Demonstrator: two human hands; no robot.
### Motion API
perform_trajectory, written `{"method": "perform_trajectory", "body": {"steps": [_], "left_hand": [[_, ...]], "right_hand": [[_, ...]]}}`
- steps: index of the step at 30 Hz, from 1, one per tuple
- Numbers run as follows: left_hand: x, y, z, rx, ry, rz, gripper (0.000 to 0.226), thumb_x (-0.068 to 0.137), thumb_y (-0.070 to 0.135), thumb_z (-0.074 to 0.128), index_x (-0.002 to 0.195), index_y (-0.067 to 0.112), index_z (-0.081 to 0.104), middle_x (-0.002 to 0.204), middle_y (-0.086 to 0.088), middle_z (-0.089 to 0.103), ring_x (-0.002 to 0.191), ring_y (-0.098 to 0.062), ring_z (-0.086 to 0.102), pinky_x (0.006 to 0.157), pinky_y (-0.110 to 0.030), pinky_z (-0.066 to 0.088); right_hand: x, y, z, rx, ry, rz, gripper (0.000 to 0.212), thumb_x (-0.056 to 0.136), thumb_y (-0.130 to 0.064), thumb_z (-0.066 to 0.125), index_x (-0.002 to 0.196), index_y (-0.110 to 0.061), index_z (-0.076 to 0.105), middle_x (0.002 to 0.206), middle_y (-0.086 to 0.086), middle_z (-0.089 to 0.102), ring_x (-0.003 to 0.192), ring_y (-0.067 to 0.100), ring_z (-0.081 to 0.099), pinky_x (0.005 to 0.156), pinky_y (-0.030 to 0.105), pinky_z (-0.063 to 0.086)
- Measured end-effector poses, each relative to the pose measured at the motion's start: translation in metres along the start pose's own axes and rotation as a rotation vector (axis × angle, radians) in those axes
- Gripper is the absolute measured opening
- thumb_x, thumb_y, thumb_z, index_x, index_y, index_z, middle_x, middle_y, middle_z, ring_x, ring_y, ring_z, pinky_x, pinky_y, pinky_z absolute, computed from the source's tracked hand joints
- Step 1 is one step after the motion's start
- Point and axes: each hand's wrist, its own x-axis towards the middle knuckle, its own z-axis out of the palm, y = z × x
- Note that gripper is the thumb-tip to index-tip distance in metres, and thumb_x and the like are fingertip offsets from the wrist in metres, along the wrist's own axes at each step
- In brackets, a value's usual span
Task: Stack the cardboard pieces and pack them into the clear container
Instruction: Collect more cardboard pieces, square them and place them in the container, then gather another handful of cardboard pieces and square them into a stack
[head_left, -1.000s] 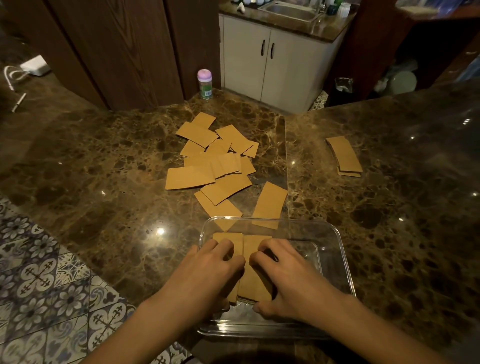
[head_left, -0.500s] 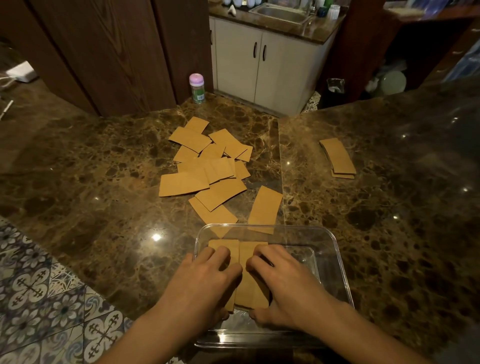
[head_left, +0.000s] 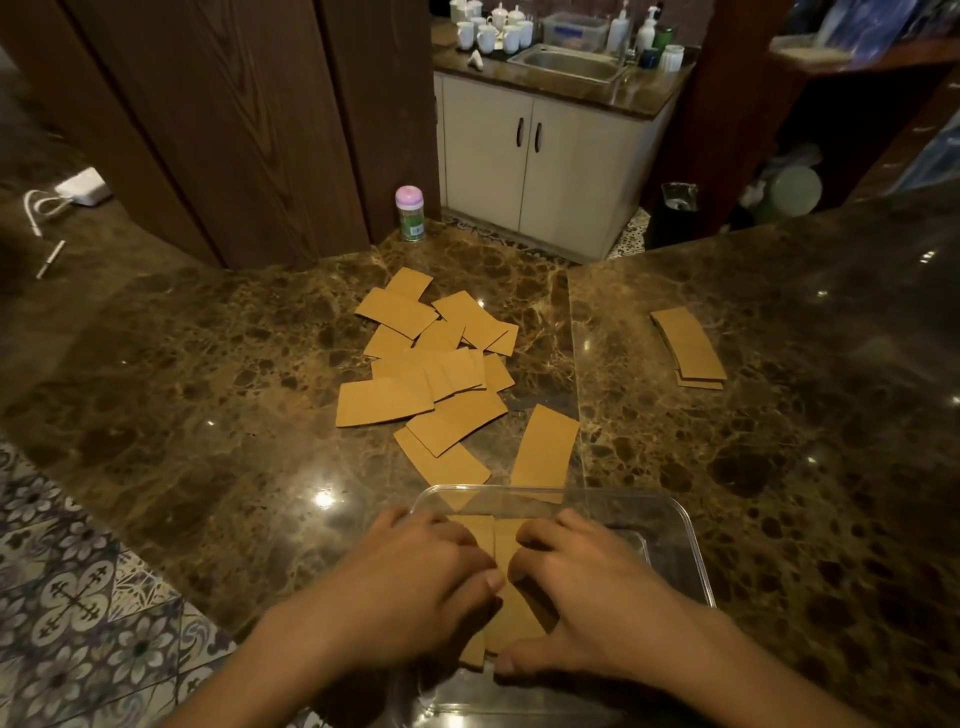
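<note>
In the clear container (head_left: 693, 551), the left hand (head_left: 415, 584) and right hand (head_left: 584, 590) sit close together, fingers curled on the cardboard stacks (head_left: 503, 603), pushing them tighter than a moment ago. This batch looks nearly packed. Farther off, a loose pile (head_left: 431, 374) and small stack (head_left: 688, 345) wait.

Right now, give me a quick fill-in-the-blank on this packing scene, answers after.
The left hand and right hand hold cardboard pieces inside the clear ____.
The neat stack lies to the ____ of the loose pile.
The white cabinet under the sink shows ____ door handles.
Missing: container; right; two.
</note>
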Motion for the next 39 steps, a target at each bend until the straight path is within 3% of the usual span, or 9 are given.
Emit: {"method": "perform_trajectory", "body": {"steps": [5, 9, 14, 17, 21, 26, 33, 36, 39], "left_hand": [[0.006, -0.038, -0.051, -0.599, 0.347, 0.021, 0.029, 0.099, 0.048, 0.052, 0.119, 0.036, 0.071, 0.111, 0.020, 0.073, 0.105, 0.003, 0.066, 0.091, -0.023, 0.053], [0.041, -0.104, -0.057, -0.309, 0.645, -0.123, 0.040, 0.092, 0.037, 0.072, 0.131, 0.031, 0.065, 0.125, 0.011, 0.070, 0.112, -0.007, 0.066, 0.093, -0.032, 0.051], [0.086, -0.166, -0.029, -0.096, 0.394, -0.334, 0.088, 0.085, 0.061, 0.069, 0.159, 0.036, 0.029, 0.170, -0.008, 0.018, 0.155, -0.034, 0.016, 0.123, -0.054, 0.022], [0.105, -0.169, -0.015, -0.120, 0.320, -0.383, 0.103, 0.077, 0.079, 0.059, 0.161, 0.044, 0.010, 0.172, -0.006, -0.007, 0.156, -0.036, -0.009, 0.124, -0.059, 0.004], [0.131, -0.160, -0.006, -0.123, 0.317, -0.403, 0.125, 0.058, 0.102, 0.039, 0.160, 0.045, -0.004, 0.171, -0.006, -0.018, 0.155, -0.035, -0.020, 0.121, -0.062, -0.011], [0.161, -0.143, -0.002, -0.053, 0.352, -0.306, 0.135, 0.055, 0.105, 0.033, 0.163, 0.033, -0.005, 0.171, -0.007, -0.017, 0.156, -0.034, -0.014, 0.124, -0.059, -0.006], [0.179, -0.122, 0.008, -0.060, 0.500, -0.200, 0.110, 0.077, 0.088, 0.045, 0.162, 0.023, 0.019, 0.171, -0.006, 0.015, 0.157, -0.033, 0.005, 0.123, -0.059, 0.006], [0.180, -0.118, 0.011, -0.100, 0.551, -0.187, 0.105, 0.078, 0.084, 0.047, 0.160, 0.022, 0.026, 0.168, -0.005, 0.022, 0.155, -0.033, 0.013, 0.123, -0.061, 0.012], [0.180, -0.118, 0.014, -0.141, 0.590, -0.160, 0.097, 0.082, 0.077, 0.053, 0.158, 0.021, 0.030, 0.164, -0.007, 0.029, 0.152, -0.035, 0.022, 0.119, -0.062, 0.020]], "right_hand": [[0.011, 0.008, -0.038, 0.199, 0.136, 0.018, 0.062, 0.083, -0.080, 0.057, 0.126, -0.037, 0.064, 0.114, -0.019, 0.064, 0.104, 0.001, 0.059, 0.092, 0.032, 0.056], [0.036, 0.026, -0.072, 0.354, 0.289, 0.124, 0.044, 0.088, -0.068, 0.062, 0.120, -0.038, 0.068, 0.105, -0.023, 0.066, 0.093, -0.005, 0.064, 0.081, 0.022, 0.060], [0.098, 0.073, -0.082, 0.413, 0.283, 0.263, 0.049, 0.090, -0.058, 0.072, 0.127, -0.026, 0.069, 0.115, -0.008, 0.073, 0.107, 0.013, 0.069, 0.094, 0.035, 0.057], [0.137, 0.091, -0.079, 0.423, 0.256, 0.349, 0.069, 0.091, -0.058, 0.070, 0.145, -0.018, 0.056, 0.139, 0.003, 0.066, 0.129, 0.025, 0.061, 0.105, 0.040, 0.051], [0.178, 0.098, -0.071, 0.509, 0.269, 0.465, 0.085, 0.072, -0.080, 0.063, 0.139, -0.027, 0.057, 0.134, 0.006, 0.062, 0.125, 0.030, 0.058, 0.100, 0.044, 0.052], [0.206, 0.095, -0.069, 0.646, 0.327, 0.472, 0.051, 0.090, -0.059, 0.068, 0.122, -0.019, 0.068, 0.123, 0.002, 0.070, 0.116, 0.025, 0.062, 0.095, 0.039, 0.053], [0.215, 0.105, -0.065, 0.806, 0.324, 0.563, 0.026, 0.091, -0.042, 0.074, 0.075, -0.024, 0.064, 0.099, 0.002, 0.074, 0.103, 0.025, 0.068, 0.076, 0.032, 0.050], [0.212, 0.108, -0.066, 0.968, 0.301, 0.562, 0.022, 0.088, -0.037, 0.078, 0.087, -0.016, 0.073, 0.106, 0.005, 0.078, 0.105, 0.023, 0.070, 0.099, 0.043, 0.056], [0.206, 0.106, -0.067, 1.012, 0.306, 0.533, 0.029, 0.090, -0.036, 0.076, 0.103, -0.011, 0.072, 0.109, 0.003, 0.077, 0.107, 0.022, 0.069, 0.101, 0.045, 0.055]]}}
